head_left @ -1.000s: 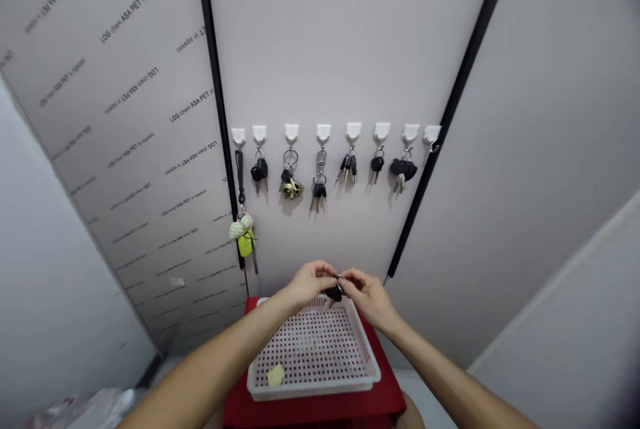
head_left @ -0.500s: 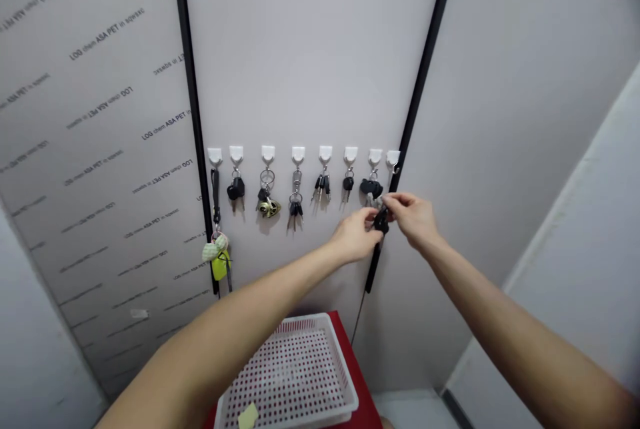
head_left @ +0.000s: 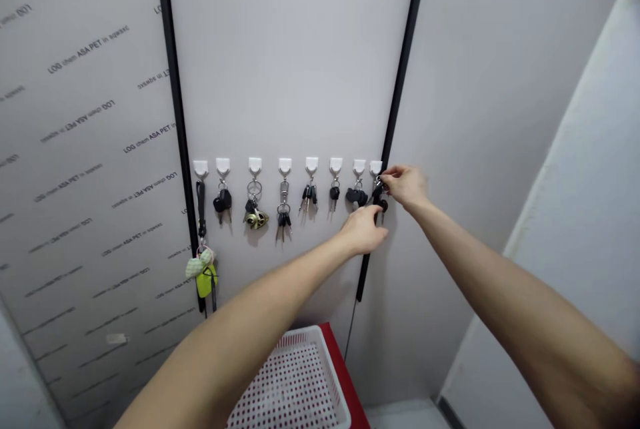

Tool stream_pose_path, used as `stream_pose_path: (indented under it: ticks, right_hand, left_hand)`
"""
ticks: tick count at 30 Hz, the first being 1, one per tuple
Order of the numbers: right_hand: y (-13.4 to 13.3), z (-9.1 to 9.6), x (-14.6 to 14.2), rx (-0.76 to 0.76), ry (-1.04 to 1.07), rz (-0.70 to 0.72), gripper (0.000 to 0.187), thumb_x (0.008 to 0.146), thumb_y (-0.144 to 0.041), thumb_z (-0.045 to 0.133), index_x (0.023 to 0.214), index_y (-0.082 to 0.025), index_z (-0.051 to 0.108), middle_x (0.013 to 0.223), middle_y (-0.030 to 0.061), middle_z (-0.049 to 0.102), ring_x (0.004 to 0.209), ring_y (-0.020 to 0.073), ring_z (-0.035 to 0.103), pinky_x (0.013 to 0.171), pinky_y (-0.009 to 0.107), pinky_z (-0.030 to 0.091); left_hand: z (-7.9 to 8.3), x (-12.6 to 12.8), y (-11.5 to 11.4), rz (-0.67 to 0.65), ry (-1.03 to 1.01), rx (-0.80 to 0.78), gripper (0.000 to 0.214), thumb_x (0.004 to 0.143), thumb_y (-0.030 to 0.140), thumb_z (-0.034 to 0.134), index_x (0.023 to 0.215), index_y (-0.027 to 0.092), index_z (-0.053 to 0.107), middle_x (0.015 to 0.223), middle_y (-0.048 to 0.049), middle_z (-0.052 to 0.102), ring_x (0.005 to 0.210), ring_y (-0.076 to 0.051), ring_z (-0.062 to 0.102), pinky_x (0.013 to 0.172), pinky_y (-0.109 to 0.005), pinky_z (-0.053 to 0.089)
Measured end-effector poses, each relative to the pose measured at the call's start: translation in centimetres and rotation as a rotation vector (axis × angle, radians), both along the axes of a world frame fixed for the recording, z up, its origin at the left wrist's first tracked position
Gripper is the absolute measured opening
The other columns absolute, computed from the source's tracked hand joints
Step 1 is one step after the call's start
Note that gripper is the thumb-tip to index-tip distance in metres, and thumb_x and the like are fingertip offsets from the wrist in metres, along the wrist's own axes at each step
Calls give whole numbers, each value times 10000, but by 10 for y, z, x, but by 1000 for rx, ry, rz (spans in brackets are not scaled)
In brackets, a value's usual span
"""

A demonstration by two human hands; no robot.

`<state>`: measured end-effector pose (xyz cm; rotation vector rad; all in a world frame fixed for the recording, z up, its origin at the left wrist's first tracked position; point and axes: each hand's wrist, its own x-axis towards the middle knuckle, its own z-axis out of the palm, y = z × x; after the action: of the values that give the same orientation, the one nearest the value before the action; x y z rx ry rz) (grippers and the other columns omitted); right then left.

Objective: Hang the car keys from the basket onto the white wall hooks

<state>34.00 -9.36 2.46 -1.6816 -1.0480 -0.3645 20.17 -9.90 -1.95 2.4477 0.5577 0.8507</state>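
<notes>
**View:** head-worn camera facing a pale wall panel (head_left: 280, 62); both forearms reach up from the lower edge of the frame.

**Right hand** (head_left: 406, 187)**:** raised to the far right of the hook row; its fingertips (head_left: 387, 174) are pinched closed on the ring of a black-fobbed key bunch (head_left: 383, 205), directly at the eighth white hook (head_left: 376, 167).

**Left hand** (head_left: 363, 230)**:** lower and just left of the same bunch, fingers loosely curled; the back of the hand faces us, so we cannot tell whether it grips anything.

**Spatial relation:** the black-fobbed key bunch hangs with its long axis roughly upright; the right hand is nearer, touching it from the right, while the left hand lies just below and to the left.

**Hook row:** the seven hooks to the left are all loaded; among them we note a neighbouring black key bunch (head_left: 356, 196), a brass fob (head_left: 256, 219) and, at the far end, a lanyard with a yellow-green tag (head_left: 206, 280).

**Below the hands:** a white perforated plastic basket (head_left: 336, 376) sits on the red counter (head_left: 347, 369), partly cut off by the frame.
</notes>
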Motion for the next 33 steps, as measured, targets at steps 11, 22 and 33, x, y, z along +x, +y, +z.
stream_pose_path:
  ticks: [11, 22, 33]
  right_hand:
    - [-14, -59, -22, 30, -126, -39, 279, 623, -172, 360, 829, -116, 541, 721, 57, 570, 613, 118, 497, 619, 248, 373]
    - [-55, -260, -135, -637, -269, 405, 202, 655, -201, 384, 729, -163, 567, 771, 39, 594, 716, 134, 507, 611, 250, 377]
    - [-53, -277, -146, -970, -397, 670, 236, 649, -271, 411, 813, -154, 535, 869, 70, 571, 781, 181, 501, 600, 310, 394]
  left_hand:
    - [-54, -34, 0, -42, 20, -146, 383, 605, 217, 447, 981, 145, 443, 999, -77, 487, 838, -142, 482, 739, -257, 384]
    - [-220, -113, 19, 42, 411, -364, 473, 562, 413, 398, 897, 86, 465, 923, -111, 528, 842, -199, 498, 778, -336, 371]
    - [-258, -147, 11, 102, 561, 58, 347, 606, 375, 366, 865, 179, 490, 1059, -73, 458, 970, -215, 420, 848, -363, 311]
